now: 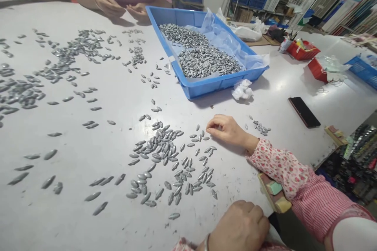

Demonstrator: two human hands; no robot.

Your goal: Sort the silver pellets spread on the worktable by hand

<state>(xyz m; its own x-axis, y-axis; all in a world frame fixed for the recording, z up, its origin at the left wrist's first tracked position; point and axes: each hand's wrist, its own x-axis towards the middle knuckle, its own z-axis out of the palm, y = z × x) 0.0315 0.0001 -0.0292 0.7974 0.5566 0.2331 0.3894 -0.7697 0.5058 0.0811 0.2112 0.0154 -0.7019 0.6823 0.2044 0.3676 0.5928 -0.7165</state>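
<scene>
Small grey spindle-shaped pieces (pixel 165 145) lie scattered in a loose pile in front of me. My right hand (pixel 228 130), in a floral sleeve, rests on the table at the right edge of this pile. Its fingers are curled with the tips together close to a few pieces; whatever is between them cannot be made out. My left hand (pixel 240 225), with a band at the wrist, is at the near edge of the table. It is curled closed, back upward, and its fingertips and anything in them are hidden. Right of my right hand sits a small cluster of the same pieces (pixel 261 128).
A blue tray (pixel 191 91) of grey pieces stands beyond, crumpled white tissue (pixel 243 89) beside it. More loose pieces (pixel 67 57) spread leftward. A phone (pixel 304 111) and red bins (pixel 303 51) lie right. Wooden blocks (pixel 273 194) line the edge. Co-workers' hands (pixel 110 6) are opposite.
</scene>
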